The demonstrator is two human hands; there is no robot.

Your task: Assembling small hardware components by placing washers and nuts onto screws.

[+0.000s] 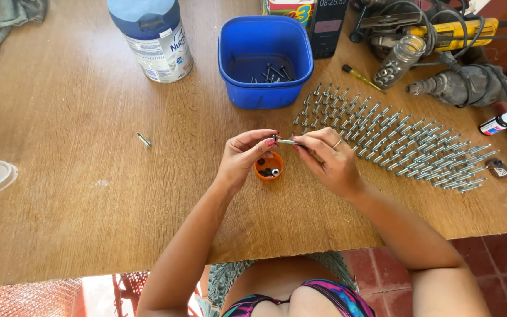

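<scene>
Both hands up over the middle of the wooden table [89, 194], working one bolt [287, 141]. My left hand [243, 157] pinches its head end with fingertips closed narrow; my right hand [328, 161] is closed on the shank, thumb and forefinger doing the gripping. The bolt sits level between them, just above the small orange cap [270, 166], which holds a few dark and pale washers or nuts; too small to tell which. From the cap: blue tub [265, 61] at 12 o'clock with a handful of loose bolts in the bottom; the laid-out rows of bolts [394, 141] fan away at 2 to 3 o'clock, packed side by side, touching or nearly so; one stray bolt [143, 140] at 9 o'clock, well apart; white canister with a blue lid [155, 38] at 11 o'clock. Glass jar [399, 58] of small hardware and the grey drill [465, 85] sit beyond the rows near 1 to 2 o'clock, small white bottle [500, 122] at 3. Handling, my read: the bolt is rigid steel, light, smooth plating so a bit slick, threads give bite. Best hold is head in one pinch, bare shank in the other, leaving the threaded tip free. Not fragile, but it rolls if dropped.
</scene>
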